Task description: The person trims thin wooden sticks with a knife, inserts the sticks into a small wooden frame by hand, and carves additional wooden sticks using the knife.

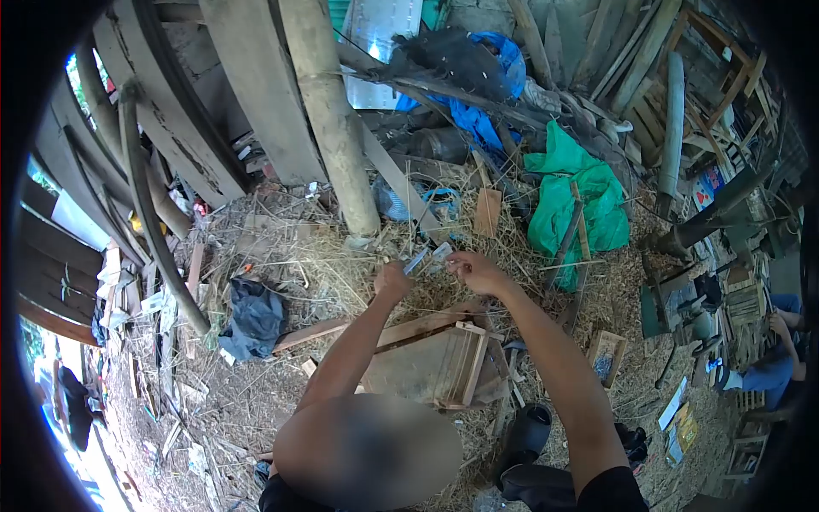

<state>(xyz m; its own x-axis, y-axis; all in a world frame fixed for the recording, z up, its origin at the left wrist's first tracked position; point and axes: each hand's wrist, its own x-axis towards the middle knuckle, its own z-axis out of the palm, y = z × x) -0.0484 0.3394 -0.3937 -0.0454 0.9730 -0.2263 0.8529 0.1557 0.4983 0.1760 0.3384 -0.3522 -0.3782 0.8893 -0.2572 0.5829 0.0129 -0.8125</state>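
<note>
My left hand [393, 280] is closed around a slim, pale blue-white object [415, 260] that sticks out past the fingers towards the right; its kind is too small to tell. Close by on the right, my right hand [473, 271] has its fingers curled and pinched together, and what is in them I cannot make out. A small whitish piece [442, 252] shows just beside those fingertips; whether they touch it is unclear. Below both hands lies a flat wooden panel with slatted edges [418, 371], over straw-covered ground.
A bamboo post [328, 119] stands ahead. Green plastic sheeting [580, 200] lies to the right, a black plastic bag [254, 318] to the left. A small wooden box of nails or similar bits [606, 358] sits right of my arm. Another person [776, 341] is at the far right.
</note>
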